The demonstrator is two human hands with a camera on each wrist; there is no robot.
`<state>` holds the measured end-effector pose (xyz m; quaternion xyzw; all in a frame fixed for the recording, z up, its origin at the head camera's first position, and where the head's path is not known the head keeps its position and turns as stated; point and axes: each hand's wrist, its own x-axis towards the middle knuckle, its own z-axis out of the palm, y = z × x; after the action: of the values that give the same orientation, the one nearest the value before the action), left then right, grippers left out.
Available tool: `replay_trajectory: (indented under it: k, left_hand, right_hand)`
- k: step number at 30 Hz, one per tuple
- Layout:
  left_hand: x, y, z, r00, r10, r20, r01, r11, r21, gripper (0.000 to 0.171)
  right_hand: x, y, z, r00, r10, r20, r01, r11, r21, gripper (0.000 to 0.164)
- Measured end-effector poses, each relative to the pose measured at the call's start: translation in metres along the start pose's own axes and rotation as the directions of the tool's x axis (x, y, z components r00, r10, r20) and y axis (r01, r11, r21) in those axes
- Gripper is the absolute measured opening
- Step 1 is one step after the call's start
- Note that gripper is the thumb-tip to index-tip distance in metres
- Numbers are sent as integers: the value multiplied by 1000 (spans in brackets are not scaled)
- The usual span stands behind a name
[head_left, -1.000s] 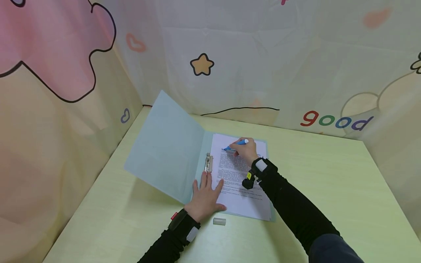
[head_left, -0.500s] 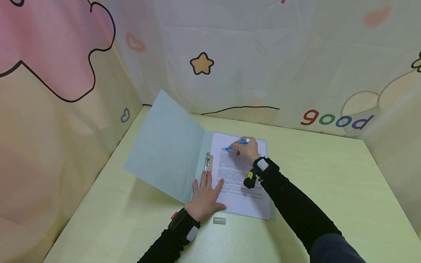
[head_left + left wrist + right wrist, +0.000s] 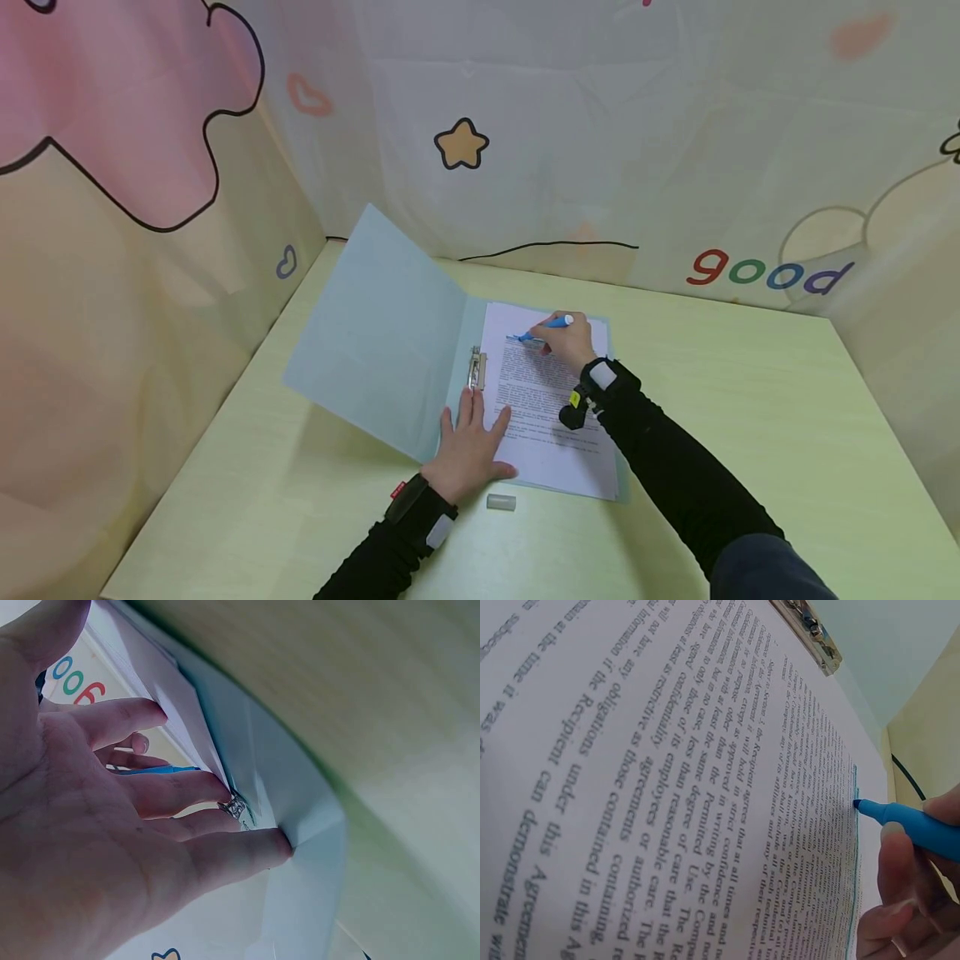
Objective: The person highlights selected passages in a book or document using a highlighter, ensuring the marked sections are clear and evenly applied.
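Note:
A blue marker (image 3: 558, 322) is pinched between the thumb and fingers of my right hand (image 3: 570, 343), near the top of a printed sheet (image 3: 551, 471). Its dark tip (image 3: 859, 804) touches the paper at the upper text lines in the right wrist view, where a thin blue line (image 3: 854, 900) runs along the print. My left hand (image 3: 467, 454) rests with fingers spread across the spine of a light blue folder (image 3: 390, 333) and the sheet's lower left edge. Its fingertips are just below the metal clip (image 3: 477, 368); the thumb lies near the bottom edge.
A small grey cylinder (image 3: 501, 502), perhaps the marker's cap, lies on the pale table (image 3: 750, 417) just below the folder. The folder's cover stands raised to the left. A printed curtain (image 3: 600, 125) encloses the table behind and at the sides.
My right hand has slid slightly to the right, the marker tip moving along the top of the text. My left hand stays where it was.

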<state>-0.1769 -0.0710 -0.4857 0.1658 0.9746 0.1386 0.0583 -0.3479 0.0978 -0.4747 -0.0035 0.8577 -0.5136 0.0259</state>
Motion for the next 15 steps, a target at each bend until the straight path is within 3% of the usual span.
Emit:
replay_trajectory:
  k: [5, 6, 8, 12, 13, 15]
  left_hand:
    - [0, 0, 0, 1000, -2, 1, 2, 1000, -6, 83]
    - [5, -6, 13, 1000, 10, -28, -10, 1000, 3, 85]
    - [5, -6, 13, 999, 10, -30, -10, 1000, -2, 85]
    - [4, -5, 13, 999, 13, -40, -13, 1000, -4, 84]
    - [-1, 1, -1, 1000, 2, -12, -2, 1000, -16, 81]
    - [-1, 1, -1, 1000, 0, -7, 0, 1000, -11, 81]
  right_hand:
    - [0, 1, -1, 1000, 15, -9, -15, 1000, 4, 20]
    - [0, 2, -1, 1000, 18, -9, -18, 1000, 2, 20]
    - [1, 2, -2, 1000, 22, -7, -22, 1000, 2, 21]
    - [2, 3, -3, 1000, 23, -4, -23, 1000, 4, 20]
    - [2, 3, -3, 1000, 22, -7, -22, 1000, 5, 20]
    - [1, 2, -4, 1000, 21, -9, -21, 1000, 3, 20]
